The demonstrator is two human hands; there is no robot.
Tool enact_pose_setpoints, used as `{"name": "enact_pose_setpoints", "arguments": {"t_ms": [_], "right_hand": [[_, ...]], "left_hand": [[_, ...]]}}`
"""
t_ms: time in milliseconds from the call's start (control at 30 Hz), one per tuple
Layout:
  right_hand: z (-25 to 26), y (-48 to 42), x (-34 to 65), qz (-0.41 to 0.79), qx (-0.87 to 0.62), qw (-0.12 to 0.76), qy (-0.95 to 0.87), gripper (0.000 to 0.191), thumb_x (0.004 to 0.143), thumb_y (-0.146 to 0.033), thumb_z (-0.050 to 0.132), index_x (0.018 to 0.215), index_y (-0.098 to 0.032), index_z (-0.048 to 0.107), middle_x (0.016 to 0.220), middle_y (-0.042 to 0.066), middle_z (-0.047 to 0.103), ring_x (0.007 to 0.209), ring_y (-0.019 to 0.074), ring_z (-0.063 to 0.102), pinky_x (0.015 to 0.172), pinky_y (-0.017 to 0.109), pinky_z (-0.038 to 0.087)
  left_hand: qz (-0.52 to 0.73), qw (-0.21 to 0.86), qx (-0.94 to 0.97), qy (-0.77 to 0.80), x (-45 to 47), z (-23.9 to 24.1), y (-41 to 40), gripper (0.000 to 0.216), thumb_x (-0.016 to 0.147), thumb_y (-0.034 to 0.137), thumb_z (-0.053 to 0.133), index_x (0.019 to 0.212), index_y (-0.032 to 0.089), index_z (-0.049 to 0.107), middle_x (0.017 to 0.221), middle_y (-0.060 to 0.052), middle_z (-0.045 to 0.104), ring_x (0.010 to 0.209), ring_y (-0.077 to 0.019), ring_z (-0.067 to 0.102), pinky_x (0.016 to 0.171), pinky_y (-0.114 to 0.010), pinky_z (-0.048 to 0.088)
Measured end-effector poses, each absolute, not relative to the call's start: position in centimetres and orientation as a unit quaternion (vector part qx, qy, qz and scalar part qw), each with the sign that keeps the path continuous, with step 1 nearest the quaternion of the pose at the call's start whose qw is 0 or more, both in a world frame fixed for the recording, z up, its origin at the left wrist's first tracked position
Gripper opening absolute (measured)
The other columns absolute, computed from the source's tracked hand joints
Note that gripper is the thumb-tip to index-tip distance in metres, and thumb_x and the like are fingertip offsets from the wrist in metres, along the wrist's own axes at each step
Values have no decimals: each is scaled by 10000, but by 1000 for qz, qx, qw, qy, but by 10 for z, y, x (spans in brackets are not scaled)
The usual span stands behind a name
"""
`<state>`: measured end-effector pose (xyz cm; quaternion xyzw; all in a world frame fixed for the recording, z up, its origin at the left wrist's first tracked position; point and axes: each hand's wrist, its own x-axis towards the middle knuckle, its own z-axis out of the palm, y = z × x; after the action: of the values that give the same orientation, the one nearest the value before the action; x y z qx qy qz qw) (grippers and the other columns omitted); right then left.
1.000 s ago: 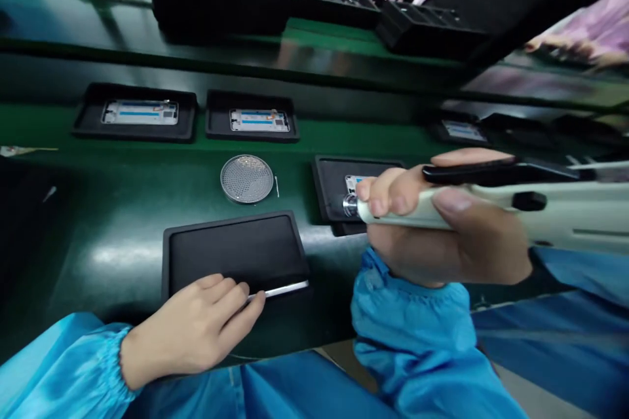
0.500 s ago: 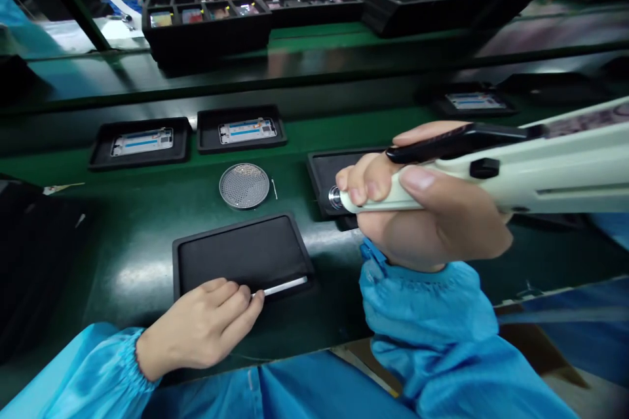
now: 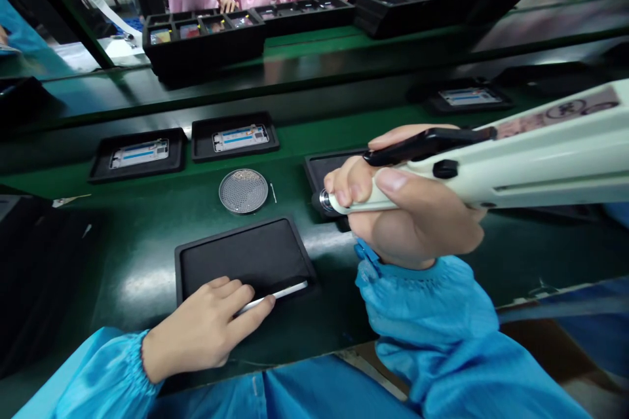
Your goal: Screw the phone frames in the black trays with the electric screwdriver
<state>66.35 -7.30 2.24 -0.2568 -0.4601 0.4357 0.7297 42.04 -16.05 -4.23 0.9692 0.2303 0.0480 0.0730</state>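
Phone [image 3: 289,289], seen edge-on, sits at the near side of the black tray [image 3: 236,255]; can't tell if its edge rests on the tray or hangs just above. Left hand [image 3: 199,330] pinches one end, thumb on the near side, fingers on the far side. Other end has no hand on it, so a loose pinch or a bump could let it pivot and drop face-down. Right hand [image 3: 407,209] is wrapped around the power screwdriver [image 3: 540,163], nose pointing left, well apart from the phone (can't tell whether the black lever [image 3: 427,144] is pressed).

Main risk, my read: that tool looks bulky, so a careless swing left could clip the phone or the dish of small bits [image 3: 240,198] and scatter them. Swab [image 3: 273,193] just beside the dish could get swept too. Nose also overlaps the rear tray [image 3: 322,167] in view; clearance unknown, so lowering it blind could knock that.
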Motion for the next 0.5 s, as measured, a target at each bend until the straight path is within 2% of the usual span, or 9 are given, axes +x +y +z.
{"name": "enact_pose_setpoints", "arguments": {"t_ms": [100, 267, 500], "right_hand": [[23, -72, 664, 427, -257, 734, -461, 179, 609, -172, 630, 753, -233, 544, 447, -58, 508, 389, 139, 482, 483, 335, 415], [23, -71, 663, 427, -255, 741, -451, 196, 606, -156, 631, 682, -242, 472, 438, -54, 522, 379, 151, 489, 459, 337, 411], [25, -70, 661, 417, -266, 743, -451, 184, 592, -181, 620, 689, -245, 477, 426, -61, 511, 375, 142, 479, 458, 330, 414]], "left_hand": [[31, 78, 970, 230, 423, -40, -159, 483, 872, 55, 397, 1352, 91, 433, 915, -110, 613, 730, -235, 583, 653, -378, 528], [-29, 85, 970, 226, 432, -32, -155, 596, 834, 65, 402, 1426, 115, 357, 950, -108, 617, 719, -250, 598, 617, -388, 528], [-25, 83, 971, 222, 432, -36, -154, 608, 827, 75, 403, 1431, 107, 347, 920, -90, 606, 698, -240, 584, 592, -374, 518]]}}
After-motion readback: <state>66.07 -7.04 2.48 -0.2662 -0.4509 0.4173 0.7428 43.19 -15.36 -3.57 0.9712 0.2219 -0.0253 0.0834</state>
